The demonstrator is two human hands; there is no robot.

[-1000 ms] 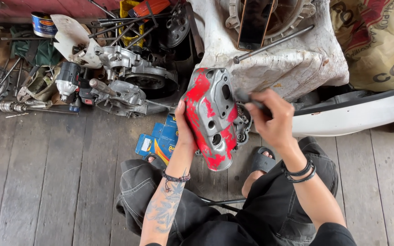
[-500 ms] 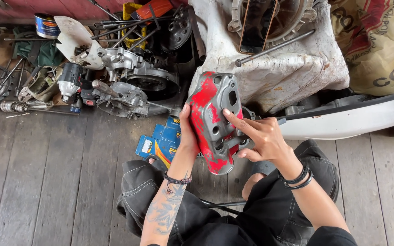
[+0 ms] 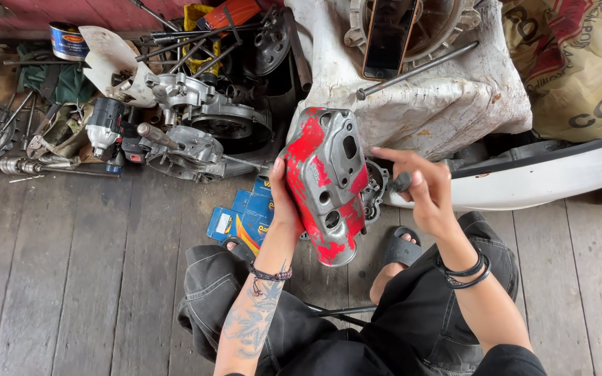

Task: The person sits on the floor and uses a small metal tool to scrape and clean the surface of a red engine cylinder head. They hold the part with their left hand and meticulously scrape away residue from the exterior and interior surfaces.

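Note:
In the head view my left hand (image 3: 283, 198) grips the left edge of a grey metal engine cover with patches of red paint (image 3: 325, 184), holding it upright over my lap. My right hand (image 3: 423, 188) is at the cover's right side, fingers closed around a dark tool handle (image 3: 402, 182) that points in behind the cover. A grey engine part (image 3: 373, 189) shows just behind the cover's right edge. I sit on grey wooden floorboards (image 3: 71, 278) in black trousers and a dark sandal (image 3: 400, 247).
Grey engine casings (image 3: 203, 132), a cordless driver (image 3: 104, 125) and loose metal tools lie at the left. Blue and yellow boxes (image 3: 245, 219) sit under the cover. Ahead stands a white-wrapped block (image 3: 447, 97) with a phone (image 3: 389, 35) and a long rod (image 3: 419, 68). A white panel (image 3: 552, 177) and a sack (image 3: 580, 63) are right.
The cover has turned and stands more upright in my left hand. My right hand moved from its upper right side down and to the right, still holding the tool.

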